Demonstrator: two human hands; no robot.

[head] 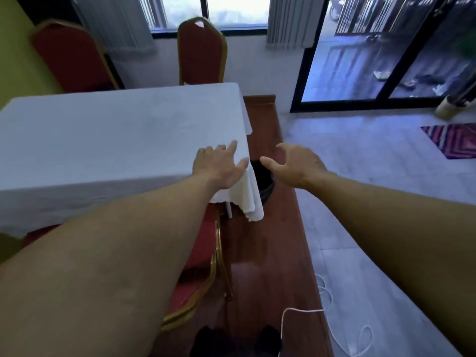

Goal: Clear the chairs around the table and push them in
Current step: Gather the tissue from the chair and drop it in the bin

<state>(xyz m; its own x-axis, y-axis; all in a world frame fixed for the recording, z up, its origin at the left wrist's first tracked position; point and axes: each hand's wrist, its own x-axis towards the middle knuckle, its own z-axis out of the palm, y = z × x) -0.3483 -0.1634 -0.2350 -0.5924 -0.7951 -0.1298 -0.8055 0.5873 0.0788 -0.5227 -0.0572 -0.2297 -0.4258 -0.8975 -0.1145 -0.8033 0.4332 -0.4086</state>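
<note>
A: Where does the view look from?
B: 1 head-worn camera, facing forward and steeply down past both forearms, close over the near corner of the table (116, 130).
A: How wide?
B: Very wide: it reaches the window (231, 11) ahead and the floor (373, 228) underfoot.

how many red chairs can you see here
3: one chair at the far left by the green wall, one at the table's far side, one tucked under the near edge. Others may be hidden.
</note>
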